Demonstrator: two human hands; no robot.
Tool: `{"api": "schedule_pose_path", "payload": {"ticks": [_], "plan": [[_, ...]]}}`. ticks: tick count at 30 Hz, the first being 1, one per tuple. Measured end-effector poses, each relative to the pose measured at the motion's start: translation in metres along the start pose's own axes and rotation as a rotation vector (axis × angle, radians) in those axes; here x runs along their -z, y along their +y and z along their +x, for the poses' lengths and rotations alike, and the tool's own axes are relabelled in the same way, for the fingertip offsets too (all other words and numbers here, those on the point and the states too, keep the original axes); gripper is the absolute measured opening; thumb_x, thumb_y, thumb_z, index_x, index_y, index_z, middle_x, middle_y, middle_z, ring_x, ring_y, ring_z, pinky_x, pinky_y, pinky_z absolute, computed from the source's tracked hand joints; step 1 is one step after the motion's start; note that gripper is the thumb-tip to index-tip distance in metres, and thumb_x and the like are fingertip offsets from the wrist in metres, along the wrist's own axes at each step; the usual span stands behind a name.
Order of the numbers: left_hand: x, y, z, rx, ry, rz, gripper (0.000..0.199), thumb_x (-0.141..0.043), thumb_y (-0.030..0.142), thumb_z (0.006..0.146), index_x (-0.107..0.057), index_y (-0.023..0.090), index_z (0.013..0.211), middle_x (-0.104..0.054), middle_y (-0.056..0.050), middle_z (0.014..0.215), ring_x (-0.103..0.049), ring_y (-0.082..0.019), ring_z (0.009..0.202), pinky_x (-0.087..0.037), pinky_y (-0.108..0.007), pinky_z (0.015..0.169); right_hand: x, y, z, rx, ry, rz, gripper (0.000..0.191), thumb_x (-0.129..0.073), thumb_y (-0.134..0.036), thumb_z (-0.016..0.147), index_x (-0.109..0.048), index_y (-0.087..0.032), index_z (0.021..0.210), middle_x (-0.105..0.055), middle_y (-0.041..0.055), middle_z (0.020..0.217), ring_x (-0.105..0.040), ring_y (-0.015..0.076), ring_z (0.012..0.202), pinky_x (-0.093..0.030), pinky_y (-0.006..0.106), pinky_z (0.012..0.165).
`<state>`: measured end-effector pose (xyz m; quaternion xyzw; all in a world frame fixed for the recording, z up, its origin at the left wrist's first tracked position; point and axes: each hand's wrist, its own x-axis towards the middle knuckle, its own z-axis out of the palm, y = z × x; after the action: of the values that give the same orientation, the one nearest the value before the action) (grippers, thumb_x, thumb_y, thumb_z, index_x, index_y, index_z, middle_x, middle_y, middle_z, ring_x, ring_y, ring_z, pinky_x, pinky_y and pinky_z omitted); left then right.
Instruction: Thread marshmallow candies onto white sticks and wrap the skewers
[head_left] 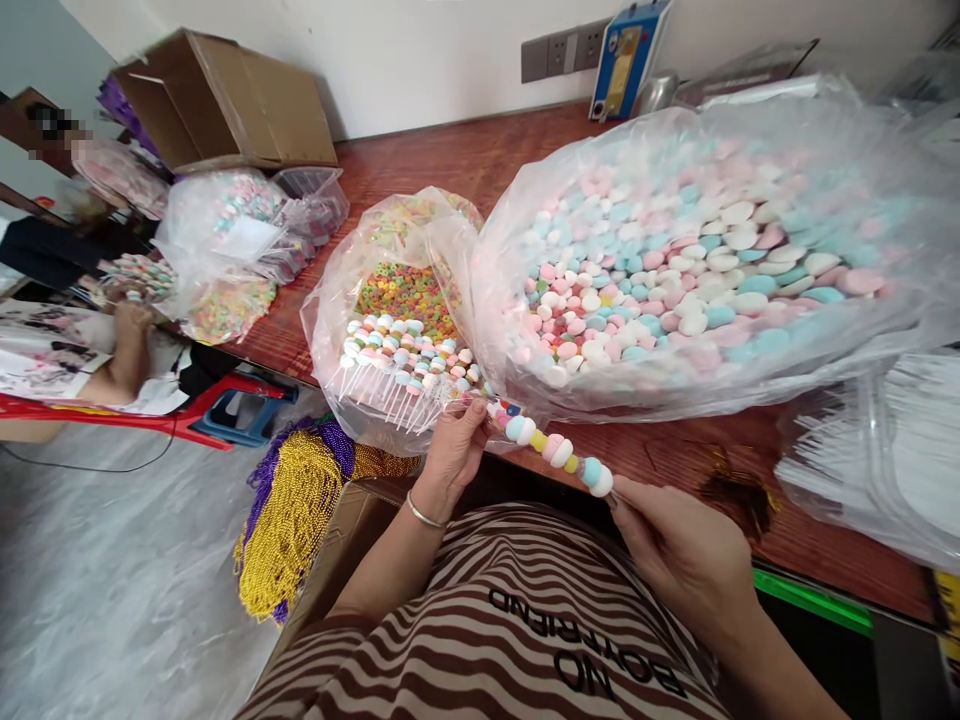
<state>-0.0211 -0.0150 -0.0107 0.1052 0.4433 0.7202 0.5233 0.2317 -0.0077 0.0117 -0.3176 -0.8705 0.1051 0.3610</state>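
Between my two hands stretches a candy skewer [557,449], with rounded pink, white and pale blue pieces and small yellow ones in a row. My left hand [459,440] is closed on its far left end, thumb on top, beside the bag's edge. At the near right end, my right hand [686,555] pinches just past a blue-and-white piece; the stick there is mostly hidden by the fingers. Several finished-looking candy sticks [405,350] lie in a clear bag [326,310] beyond my left hand, on top of small coloured rings [409,290].
A large clear bag [600,395] of pastel candy discs fills the table's right side. White sticks [900,450] lie in plastic at right. A cardboard box [262,110] stands back left. Gold bead strings [300,520] hang below. Another person's arm [127,355] is at far left.
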Motion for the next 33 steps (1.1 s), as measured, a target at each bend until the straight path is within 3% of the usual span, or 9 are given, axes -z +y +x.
{"api": "schedule_pose_path", "payload": {"ticks": [3,5,8,11,14,17,23,27,33], "plan": [[-0.003,0.001,-0.001,-0.019,-0.019,0.032,0.044,-0.098,0.042,0.051,-0.068,0.014,0.066,-0.064,0.003,0.063,-0.059,-0.008,0.058,-0.051,-0.021,0.059,-0.001,0.003,-0.002,0.121,0.031,-0.079,0.017,-0.059,-0.015,0.098,-0.070,-0.013,0.111,-0.064,0.0000,0.060,-0.055,0.0153,0.052,-0.039,0.032,0.058],[-0.004,0.001,-0.002,-0.034,-0.022,0.021,0.043,-0.099,0.041,0.049,-0.069,0.015,0.066,-0.064,0.003,0.064,-0.059,-0.008,0.059,-0.052,-0.021,0.060,-0.001,0.002,-0.003,0.051,-0.004,0.039,0.018,-0.059,-0.015,0.098,-0.071,-0.014,0.112,-0.068,0.0012,0.067,-0.056,0.0145,0.055,-0.040,0.031,0.059],[-0.005,0.002,-0.002,-0.069,-0.024,-0.014,0.044,-0.100,0.039,0.046,-0.070,0.016,0.069,-0.066,0.003,0.068,-0.061,-0.007,0.062,-0.053,-0.019,0.062,0.000,-0.003,-0.003,-0.283,-0.200,0.412,0.024,-0.051,-0.027,0.104,-0.073,-0.017,0.105,-0.066,0.0007,0.069,-0.057,0.0128,0.057,-0.042,0.026,0.056],[-0.005,0.002,-0.003,-0.094,-0.040,-0.026,0.043,-0.100,0.036,0.047,-0.069,0.016,0.070,-0.067,0.003,0.070,-0.062,-0.008,0.063,-0.052,-0.018,0.062,-0.002,-0.006,-0.006,-0.647,-0.375,0.763,0.041,-0.045,-0.044,0.106,-0.074,-0.016,0.101,-0.044,-0.0041,0.053,-0.041,0.0109,0.046,-0.031,0.024,0.043],[-0.007,0.003,-0.002,-0.095,-0.033,-0.044,0.042,-0.100,0.034,0.050,-0.067,0.017,0.070,-0.065,0.004,0.068,-0.060,-0.007,0.060,-0.051,-0.018,0.058,-0.007,-0.005,-0.010,-0.791,-0.346,0.922,0.045,-0.046,-0.051,0.104,-0.073,-0.015,0.103,-0.036,-0.0058,0.053,-0.034,0.0105,0.045,-0.026,0.024,0.042],[-0.007,0.002,0.000,-0.062,-0.004,-0.082,0.042,-0.098,0.038,0.054,-0.065,0.017,0.070,-0.066,0.004,0.068,-0.061,-0.007,0.060,-0.052,-0.019,0.060,-0.007,-0.003,-0.012,-0.726,-0.239,0.837,0.038,-0.051,-0.047,0.102,-0.074,-0.017,0.099,-0.044,-0.0033,0.055,-0.043,0.0121,0.049,-0.035,0.024,0.045],[-0.002,-0.002,0.002,-0.015,0.021,-0.089,0.044,-0.098,0.039,0.054,-0.065,0.016,0.072,-0.066,0.004,0.068,-0.062,-0.008,0.062,-0.051,-0.020,0.059,0.002,-0.004,-0.006,-0.393,-0.128,0.530,0.019,-0.058,-0.026,0.099,-0.076,-0.021,0.102,-0.074,0.0015,0.081,-0.070,0.0151,0.069,-0.052,0.021,0.065],[-0.001,-0.003,0.001,-0.023,0.007,-0.079,0.043,-0.098,0.039,0.055,-0.065,0.016,0.071,-0.064,0.004,0.066,-0.061,-0.008,0.061,-0.047,-0.019,0.054,0.001,-0.003,-0.006,-0.260,-0.094,0.389,0.019,-0.057,-0.019,0.099,-0.074,-0.018,0.107,-0.076,0.0020,0.083,-0.070,0.0132,0.067,-0.051,0.019,0.063],[-0.004,-0.001,0.000,-0.096,0.029,0.023,0.044,-0.098,0.042,0.052,-0.066,0.017,0.067,-0.065,0.004,0.064,-0.059,-0.008,0.057,-0.049,-0.021,0.056,-0.002,-0.002,-0.004,0.038,-0.025,-0.010,0.017,-0.057,-0.016,0.100,-0.070,-0.013,0.110,-0.066,0.0000,0.064,-0.056,0.0137,0.053,-0.041,0.029,0.059]]}}
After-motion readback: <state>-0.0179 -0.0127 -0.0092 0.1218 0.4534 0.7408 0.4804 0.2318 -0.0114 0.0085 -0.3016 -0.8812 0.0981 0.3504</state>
